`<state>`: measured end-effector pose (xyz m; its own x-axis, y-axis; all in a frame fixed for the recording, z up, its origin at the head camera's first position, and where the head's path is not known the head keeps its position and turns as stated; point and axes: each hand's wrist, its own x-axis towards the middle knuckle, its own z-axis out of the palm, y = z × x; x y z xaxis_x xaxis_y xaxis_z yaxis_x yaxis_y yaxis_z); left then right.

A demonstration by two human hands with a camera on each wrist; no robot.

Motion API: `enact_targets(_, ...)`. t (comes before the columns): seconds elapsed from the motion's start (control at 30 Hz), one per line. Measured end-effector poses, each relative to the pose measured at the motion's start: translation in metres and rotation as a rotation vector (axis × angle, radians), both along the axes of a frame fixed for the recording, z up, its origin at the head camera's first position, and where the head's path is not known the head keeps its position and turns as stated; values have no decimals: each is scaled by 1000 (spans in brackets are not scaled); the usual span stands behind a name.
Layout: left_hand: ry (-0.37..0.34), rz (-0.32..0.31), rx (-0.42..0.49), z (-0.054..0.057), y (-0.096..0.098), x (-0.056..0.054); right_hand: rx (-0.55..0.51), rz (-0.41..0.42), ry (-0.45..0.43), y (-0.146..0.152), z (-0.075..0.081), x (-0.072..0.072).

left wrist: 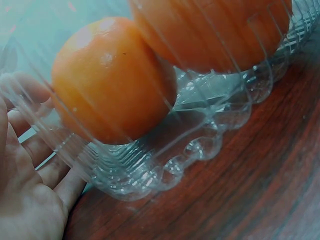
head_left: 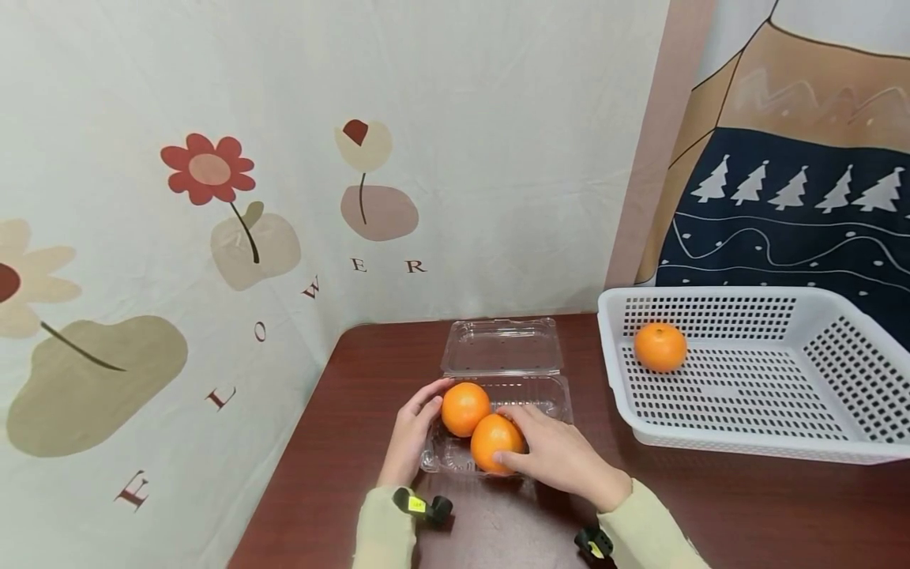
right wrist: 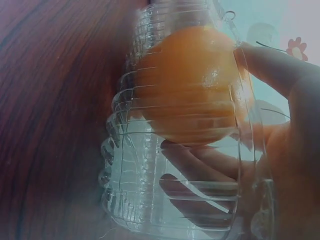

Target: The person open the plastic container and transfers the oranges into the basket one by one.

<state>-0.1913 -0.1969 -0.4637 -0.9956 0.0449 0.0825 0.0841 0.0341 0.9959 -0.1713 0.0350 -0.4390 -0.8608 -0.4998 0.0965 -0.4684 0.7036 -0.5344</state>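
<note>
- The clear box (head_left: 498, 395) lies open on the table (head_left: 341, 474), its lid (head_left: 502, 346) folded back flat toward the wall (head_left: 213, 237).
- Two oranges sit in the box's tray, touching each other: the near orange (head_left: 495, 443) at the front edge, the far orange (head_left: 465, 408) just behind it to the left.
- The right hand (head_left: 558, 454) grips the near orange, fingers curled over its top and thumb against its front; the right wrist view shows fingers (right wrist: 280, 70) wrapped round the fruit through the clear plastic.
- The left hand (head_left: 412, 435) rests at the box's left side, fingers fairly straight, tips by the far orange; in the left wrist view the palm (left wrist: 25, 190) lies against the tray's ribbed wall.
- Right of the box, well apart, stands a white basket (head_left: 746, 442) with a third orange (head_left: 660, 347) in its far left corner.
</note>
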Motion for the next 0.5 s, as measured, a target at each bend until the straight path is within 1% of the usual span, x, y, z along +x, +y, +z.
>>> enact_targets(0.13, -14, 1, 3, 1, 1, 0, 2, -9, 11, 0, 0, 1)
enact_targets(0.27, -13, 2, 4, 0, 1, -1, -1, -10, 6, 0, 0, 1)
enact_targets(0.37, -1, 0, 15, -4, -1, -3, -4, -3, -2, 0, 0, 0)
enact_targets(0.5, 8, 6, 33, -14, -3, -8, -16, -5, -13, -2, 0, 0)
